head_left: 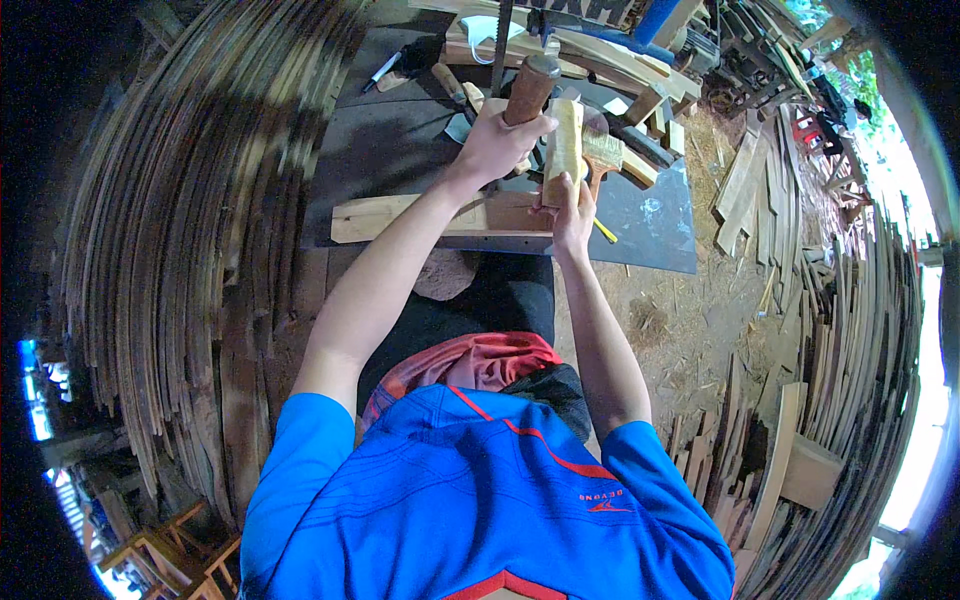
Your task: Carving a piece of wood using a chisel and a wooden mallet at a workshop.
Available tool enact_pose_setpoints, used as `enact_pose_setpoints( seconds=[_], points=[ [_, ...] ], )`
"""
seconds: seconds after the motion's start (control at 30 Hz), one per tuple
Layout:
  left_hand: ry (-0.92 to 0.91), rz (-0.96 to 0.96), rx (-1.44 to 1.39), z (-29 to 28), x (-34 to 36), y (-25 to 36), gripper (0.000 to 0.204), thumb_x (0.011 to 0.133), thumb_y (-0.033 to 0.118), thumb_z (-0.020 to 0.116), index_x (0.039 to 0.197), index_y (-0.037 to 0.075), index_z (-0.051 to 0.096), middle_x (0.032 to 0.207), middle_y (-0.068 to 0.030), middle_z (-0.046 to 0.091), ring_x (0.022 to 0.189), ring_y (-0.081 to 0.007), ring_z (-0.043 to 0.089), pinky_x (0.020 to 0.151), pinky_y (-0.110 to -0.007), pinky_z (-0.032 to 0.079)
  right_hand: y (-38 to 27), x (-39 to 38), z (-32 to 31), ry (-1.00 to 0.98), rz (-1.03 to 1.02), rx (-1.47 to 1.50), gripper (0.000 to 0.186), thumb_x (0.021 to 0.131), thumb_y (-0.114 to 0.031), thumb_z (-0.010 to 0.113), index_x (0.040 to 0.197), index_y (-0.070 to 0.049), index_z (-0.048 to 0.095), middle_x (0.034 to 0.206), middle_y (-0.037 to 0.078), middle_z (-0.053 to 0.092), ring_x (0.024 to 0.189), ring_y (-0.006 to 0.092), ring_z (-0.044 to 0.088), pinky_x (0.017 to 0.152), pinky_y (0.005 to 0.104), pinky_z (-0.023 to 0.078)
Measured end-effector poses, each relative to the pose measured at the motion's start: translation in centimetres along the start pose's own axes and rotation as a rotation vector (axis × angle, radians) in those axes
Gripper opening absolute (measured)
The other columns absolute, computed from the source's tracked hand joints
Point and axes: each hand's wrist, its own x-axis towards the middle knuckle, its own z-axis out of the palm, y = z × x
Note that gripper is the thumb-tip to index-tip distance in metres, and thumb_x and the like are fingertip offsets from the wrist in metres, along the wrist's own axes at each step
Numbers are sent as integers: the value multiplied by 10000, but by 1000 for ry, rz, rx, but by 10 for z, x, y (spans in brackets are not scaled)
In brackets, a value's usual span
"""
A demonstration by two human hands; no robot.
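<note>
My left hand (492, 145) is wrapped round a thick brown wooden cylinder (530, 92) with a dark, worn upper end; whether it is a tool handle or a mallet I cannot tell. Close beside it, my right hand (573, 212) grips a pale yellowish wooden block (565, 140), held tilted upward. Below both hands a long light plank (400, 218) lies along the near edge of the dark worktable (668, 235). Right of the block is a flat brush (603, 155) with pale bristles and an orange-brown handle. A thin yellow stick (605, 231) pokes out near my right wrist.
At the table's back lie a saw blade (503, 45), curved wooden pieces (590, 52), a white mask (487, 38) and a marker (382, 70). Tall stacks of boards (190, 230) stand on the left. More boards (850, 390) line the right, beside the shaving-strewn floor (650, 320).
</note>
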Motion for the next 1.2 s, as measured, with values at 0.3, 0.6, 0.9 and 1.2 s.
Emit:
enact_pose_setpoints(
  seconds=[0.3, 0.6, 0.9, 1.2],
  points=[
    [-11, -13, -25, 1, -12, 7, 270, 885, 150, 699, 665, 67, 566, 569, 41, 524, 459, -41, 478, 419, -238, 373, -56, -1, -7, -123, 2, -143, 326, 1011, -285, 564, 1133, 16, 542, 832, 92, 635, 646, 153, 615, 526, 284, 483],
    [172, 73, -42, -1, -14, 4, 326, 912, 148, 666, 651, 128, 470, 519, 76, 387, 413, -30, 311, 410, -245, 229, -136, -16, -9, -143, -64, -439, 354, 966, -302, 639, 1118, 14, 585, 742, 55, 619, 578, 106, 575, 499, 255, 434],
    [13, 5, 119, 3, -10, 2, 265, 876, 218, 716, 724, 40, 590, 621, 52, 525, 567, -39, 474, 525, -259, 394, -122, -30, -11, -149, 5, -491, 352, 964, -305, 641, 1081, 24, 590, 728, 53, 616, 575, 102, 571, 489, 249, 431],
    [145, -13, 112, 8, -14, 5, 211, 858, 198, 733, 800, 11, 654, 671, 20, 593, 634, -40, 511, 569, -270, 413, -206, -50, 5, -91, -221, -669, 401, 937, -285, 669, 1193, 13, 590, 866, 69, 660, 688, 100, 597, 589, 251, 471]
  ],
)
